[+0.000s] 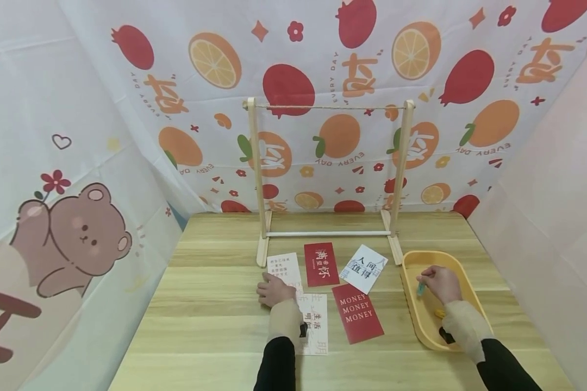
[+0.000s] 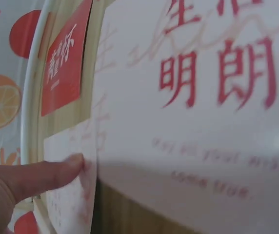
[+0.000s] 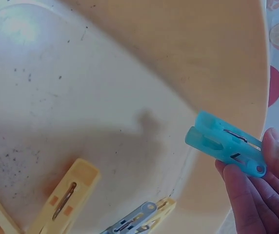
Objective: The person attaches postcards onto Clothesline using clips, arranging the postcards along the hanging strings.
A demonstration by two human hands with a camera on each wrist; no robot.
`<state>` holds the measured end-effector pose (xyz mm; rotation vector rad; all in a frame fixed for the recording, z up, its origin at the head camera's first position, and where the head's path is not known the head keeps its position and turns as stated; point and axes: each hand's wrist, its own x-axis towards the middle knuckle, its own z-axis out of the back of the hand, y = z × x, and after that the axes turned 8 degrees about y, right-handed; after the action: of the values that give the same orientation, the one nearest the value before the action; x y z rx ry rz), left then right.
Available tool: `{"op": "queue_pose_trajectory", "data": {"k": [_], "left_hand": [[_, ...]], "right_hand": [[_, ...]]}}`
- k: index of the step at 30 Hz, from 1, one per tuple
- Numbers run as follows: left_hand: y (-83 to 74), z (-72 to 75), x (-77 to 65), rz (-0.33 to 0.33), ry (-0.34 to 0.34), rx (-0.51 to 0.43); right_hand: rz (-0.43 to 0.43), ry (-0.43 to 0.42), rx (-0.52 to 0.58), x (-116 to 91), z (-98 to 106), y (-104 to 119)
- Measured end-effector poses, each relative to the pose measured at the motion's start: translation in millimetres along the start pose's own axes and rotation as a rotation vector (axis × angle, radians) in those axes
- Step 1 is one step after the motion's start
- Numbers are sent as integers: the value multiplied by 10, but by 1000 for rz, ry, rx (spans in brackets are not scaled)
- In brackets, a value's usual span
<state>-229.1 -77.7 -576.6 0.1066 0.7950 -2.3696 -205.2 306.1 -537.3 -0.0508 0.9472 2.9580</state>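
Teal clothespin [image 3: 229, 146], pinched between thumb and fingers of the right hand [image 1: 442, 283], looked light, stiff and smooth, probably best squeezed at its handle ends.

Head view: bright, even light. Left wrist: hazy; small print on white card [image 2: 193, 126] blurred. Right wrist: tray [image 3: 129, 73], glare upper left, shadow lower left.

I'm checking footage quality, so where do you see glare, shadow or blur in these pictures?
Right wrist: a bright glare patch at upper left on the tray, a broad shadow below it, the teal clip fairly sharp; left wrist: small print on the nearer card looks blurred; head: lighting looks fairly even, no strong glare.
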Motion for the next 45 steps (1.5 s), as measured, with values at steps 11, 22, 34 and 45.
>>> {"op": "queue_pose_trajectory", "data": {"k": [11, 22, 34, 45], "left_hand": [[153, 423, -63, -149, 188, -408], [-313, 1261, -5, -351, 347, -870], [-1414, 1937, 280, -513, 174, -1144], [-1771, 1940, 294, -491, 255, -1168]], "right_hand": [[28, -178, 22, -13, 91, 60], [306, -532, 219, 270, 916, 1236], [597, -242, 747, 883, 1834, 3642], [474, -202, 375, 1508, 1509, 4611]]}}
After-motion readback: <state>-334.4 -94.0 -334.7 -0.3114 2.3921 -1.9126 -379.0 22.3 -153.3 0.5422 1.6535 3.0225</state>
